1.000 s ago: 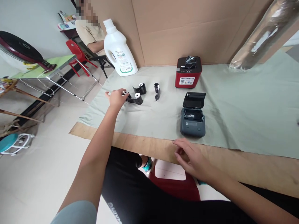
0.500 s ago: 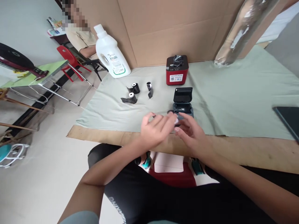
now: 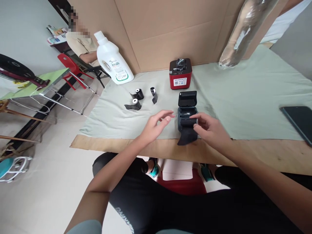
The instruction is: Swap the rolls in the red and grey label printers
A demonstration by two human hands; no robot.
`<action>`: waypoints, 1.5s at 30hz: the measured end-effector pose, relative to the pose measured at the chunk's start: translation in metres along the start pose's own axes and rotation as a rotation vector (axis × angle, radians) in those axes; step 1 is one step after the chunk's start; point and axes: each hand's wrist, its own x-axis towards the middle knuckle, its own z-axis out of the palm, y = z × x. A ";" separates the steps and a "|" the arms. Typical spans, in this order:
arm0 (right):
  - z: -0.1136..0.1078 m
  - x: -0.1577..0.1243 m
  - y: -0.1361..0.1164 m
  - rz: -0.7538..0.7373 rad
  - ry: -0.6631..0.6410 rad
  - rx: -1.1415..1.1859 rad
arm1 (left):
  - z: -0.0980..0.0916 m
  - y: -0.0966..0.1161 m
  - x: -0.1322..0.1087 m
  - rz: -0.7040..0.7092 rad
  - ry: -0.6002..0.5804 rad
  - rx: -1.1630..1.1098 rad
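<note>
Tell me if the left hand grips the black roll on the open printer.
No, the left hand is empty; the right hand pinches the black roll.

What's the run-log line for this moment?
right grip: pinching black roll by its right end | left grip: open, nothing held | dark printer: lid up, roll at front | three other black rolls: on cloth

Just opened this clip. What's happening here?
A person's right hand grips one end of a black roll over the front of a dark device whose lid stands open. The roll's loose strip extends toward the table's near edge. The left hand holds nothing, its fingers spread just left of the device. Three other black rolls sit on the cloth farther left, and a red device stands behind.
</note>
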 end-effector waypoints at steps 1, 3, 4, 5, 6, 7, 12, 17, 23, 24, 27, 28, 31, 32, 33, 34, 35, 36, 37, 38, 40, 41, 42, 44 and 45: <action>-0.002 0.002 0.000 0.027 -0.029 0.061 | -0.002 -0.006 0.002 -0.022 -0.003 -0.042; -0.003 0.003 -0.001 0.076 -0.091 0.177 | 0.001 -0.013 0.003 -0.020 -0.020 -0.052; -0.002 0.003 -0.002 0.090 -0.123 0.221 | 0.004 -0.015 0.001 0.001 -0.038 -0.041; 0.000 0.003 -0.002 0.092 -0.153 0.251 | 0.008 -0.015 -0.001 0.027 -0.052 -0.033; 0.002 0.003 -0.003 0.087 -0.182 0.264 | 0.013 -0.015 -0.003 0.054 -0.058 -0.028; 0.004 0.002 -0.003 0.070 -0.200 0.254 | 0.016 -0.015 -0.004 0.081 -0.054 -0.023; 0.004 0.003 -0.002 -0.248 -0.111 -0.151 | 0.021 -0.013 -0.004 0.119 -0.001 0.010; -0.005 0.019 0.006 -0.476 -0.018 -0.373 | 0.022 -0.018 -0.001 -0.039 0.014 -0.046; -0.021 0.055 0.034 -0.343 0.110 -0.450 | 0.029 -0.034 -0.008 0.005 -0.006 0.028; -0.022 0.060 0.038 -0.327 0.112 -0.456 | 0.029 -0.036 -0.009 0.049 -0.019 0.049; -0.021 0.073 0.043 -0.319 0.095 -0.472 | 0.030 -0.038 -0.012 0.232 -0.057 0.121; -0.020 0.077 0.044 -0.324 0.082 -0.483 | 0.029 -0.038 -0.012 0.293 -0.072 0.147; -0.017 0.084 0.044 -0.330 0.049 -0.520 | 0.029 -0.039 -0.015 0.435 -0.112 0.218; -0.017 0.085 0.044 -0.325 0.044 -0.527 | 0.029 -0.039 -0.015 0.463 -0.126 0.238; -0.017 0.086 0.044 -0.317 0.043 -0.531 | 0.029 -0.040 -0.016 0.479 -0.142 0.257; -0.017 0.086 0.044 -0.309 0.043 -0.531 | 0.030 -0.041 -0.017 0.483 -0.159 0.274; -0.017 0.086 0.044 -0.301 0.043 -0.528 | 0.031 -0.041 -0.017 0.477 -0.177 0.286; -0.017 0.086 0.044 -0.293 0.043 -0.524 | 0.032 -0.042 -0.018 0.467 -0.191 0.293; -0.016 0.086 0.045 -0.284 0.044 -0.520 | 0.034 -0.043 -0.018 0.454 -0.206 0.297; -0.015 0.085 0.046 -0.274 0.048 -0.515 | 0.035 -0.044 -0.018 0.444 -0.217 0.297; -0.013 0.085 0.048 -0.254 0.066 -0.508 | 0.038 -0.045 -0.018 0.434 -0.234 0.297; -0.012 0.086 0.049 -0.245 0.080 -0.506 | 0.040 -0.046 -0.018 0.433 -0.240 0.301; -0.011 0.086 0.050 -0.239 0.092 -0.504 | 0.041 -0.046 -0.018 0.435 -0.242 0.307; -0.010 0.087 0.052 -0.236 0.106 -0.498 | 0.042 -0.046 -0.018 0.445 -0.234 0.327; -0.010 0.088 0.052 -0.239 0.107 -0.493 | 0.043 -0.046 -0.018 0.452 -0.230 0.338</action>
